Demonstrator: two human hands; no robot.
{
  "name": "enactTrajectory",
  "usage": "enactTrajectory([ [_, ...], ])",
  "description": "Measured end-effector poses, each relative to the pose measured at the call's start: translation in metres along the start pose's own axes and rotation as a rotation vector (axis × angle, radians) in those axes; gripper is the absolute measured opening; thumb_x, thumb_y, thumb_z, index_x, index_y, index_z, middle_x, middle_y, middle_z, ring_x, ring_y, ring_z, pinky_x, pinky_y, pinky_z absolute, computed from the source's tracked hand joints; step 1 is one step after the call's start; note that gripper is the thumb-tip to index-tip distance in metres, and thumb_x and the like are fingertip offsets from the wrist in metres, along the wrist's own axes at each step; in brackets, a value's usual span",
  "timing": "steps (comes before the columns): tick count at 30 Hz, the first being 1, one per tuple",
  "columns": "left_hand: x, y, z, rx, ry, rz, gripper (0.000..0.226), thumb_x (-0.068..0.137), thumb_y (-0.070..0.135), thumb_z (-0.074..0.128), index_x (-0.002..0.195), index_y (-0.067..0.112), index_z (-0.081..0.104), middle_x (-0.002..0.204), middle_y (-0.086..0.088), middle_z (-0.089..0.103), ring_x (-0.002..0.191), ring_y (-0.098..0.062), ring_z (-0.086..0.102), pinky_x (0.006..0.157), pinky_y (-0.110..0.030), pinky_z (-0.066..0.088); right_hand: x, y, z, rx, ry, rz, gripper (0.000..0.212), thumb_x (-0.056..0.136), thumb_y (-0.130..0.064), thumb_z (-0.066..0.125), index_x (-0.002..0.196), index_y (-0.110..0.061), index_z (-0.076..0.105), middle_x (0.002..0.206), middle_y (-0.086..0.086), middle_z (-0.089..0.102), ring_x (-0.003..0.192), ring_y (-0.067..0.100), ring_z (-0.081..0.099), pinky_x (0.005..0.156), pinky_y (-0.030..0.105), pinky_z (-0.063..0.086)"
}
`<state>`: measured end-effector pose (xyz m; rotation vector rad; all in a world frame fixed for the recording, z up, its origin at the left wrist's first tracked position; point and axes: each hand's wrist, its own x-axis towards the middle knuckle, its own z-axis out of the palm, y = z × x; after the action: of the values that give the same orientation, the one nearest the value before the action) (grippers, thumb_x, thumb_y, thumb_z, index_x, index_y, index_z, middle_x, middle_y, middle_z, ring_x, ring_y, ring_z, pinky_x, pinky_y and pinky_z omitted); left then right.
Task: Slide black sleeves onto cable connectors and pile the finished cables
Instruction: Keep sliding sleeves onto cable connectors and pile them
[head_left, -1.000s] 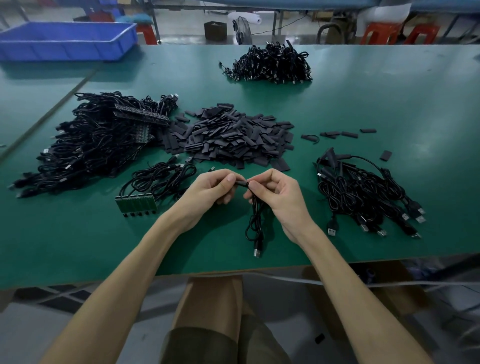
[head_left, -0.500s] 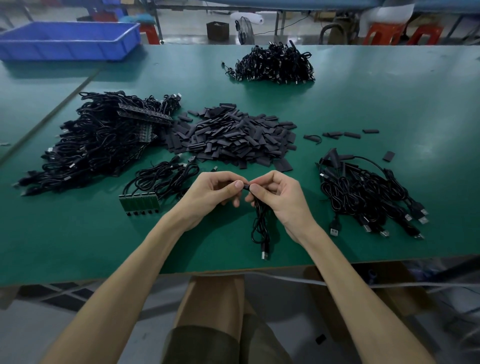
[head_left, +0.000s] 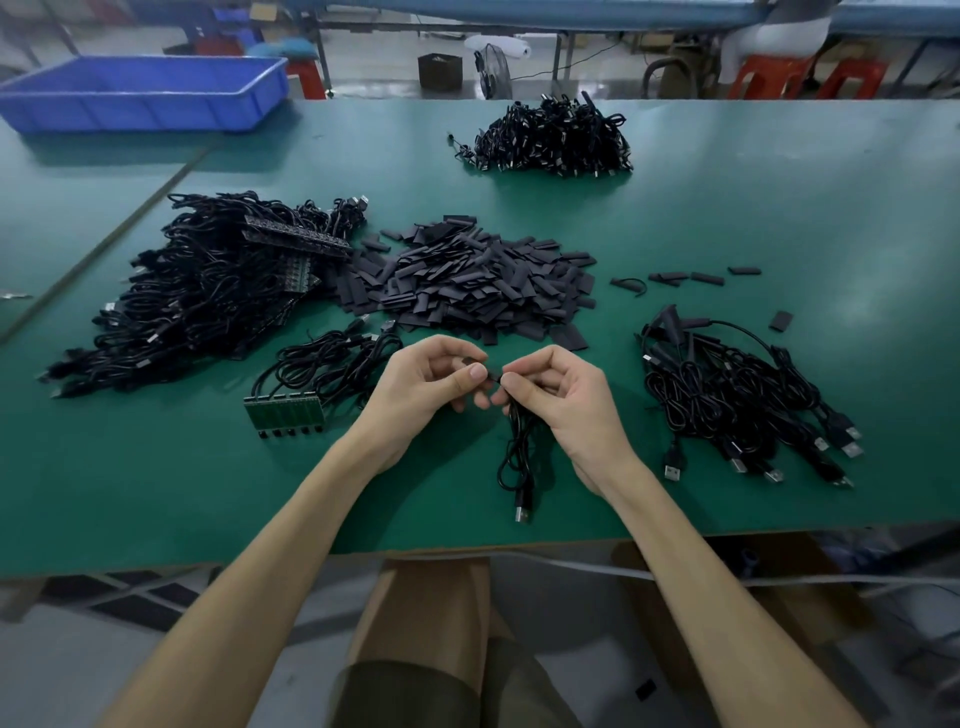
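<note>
no legible text, labels, nos.

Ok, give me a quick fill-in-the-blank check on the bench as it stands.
The crate at the far left is ____ in colour.
The heap of loose sleeves lies on a ____ table.
Left hand and right hand meet at a sleeve; the dangling cable hangs from the ____ one.
Missing words: blue; green; right.
</note>
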<state>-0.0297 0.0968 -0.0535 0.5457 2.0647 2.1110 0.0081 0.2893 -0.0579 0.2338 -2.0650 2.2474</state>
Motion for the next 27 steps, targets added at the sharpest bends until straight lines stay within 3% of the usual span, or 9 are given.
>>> enactTrajectory([
  [18,0.0017,-0.0044,-0.0052,-0.073,0.04,-0.008,0.021,0.097,0.016,0.066,0.112,0.001,0.069,0.102,-0.017,0.076,0.085,-0.028,0.075,0.066,-0.027,0.056,0.0018,0.0028,0.0032,-0.022,0.017,0.006,0.014,0.091,-0.011,0.077,0.102,-0.007,0.068,0.084,0.013,0.078,0.083,0.028,0.077,0.079,0.032,0.06],
  [25,0.0015,-0.0044,-0.0096,-0.136,0.069,-0.041,0.022,0.095,0.016,0.07,0.113,0.004,0.069,0.103,-0.019,0.075,0.078,-0.019,0.069,0.067,-0.024,0.052,0.0023,0.0027,0.0058,-0.07,-0.027,0.029,0.014,0.094,-0.015,0.076,0.104,-0.009,0.069,0.088,0.01,0.079,0.084,0.021,0.076,0.088,0.035,0.059],
  [27,0.0019,-0.0029,-0.0101,-0.216,0.098,-0.061,0.024,0.094,0.015,0.07,0.114,0.003,0.068,0.109,-0.019,0.075,0.076,-0.017,0.068,0.066,-0.023,0.05,0.0023,0.0015,0.0062,-0.086,-0.028,0.026,0.015,0.094,-0.019,0.076,0.106,-0.013,0.069,0.093,0.005,0.08,0.09,0.017,0.075,0.089,0.03,0.058],
])
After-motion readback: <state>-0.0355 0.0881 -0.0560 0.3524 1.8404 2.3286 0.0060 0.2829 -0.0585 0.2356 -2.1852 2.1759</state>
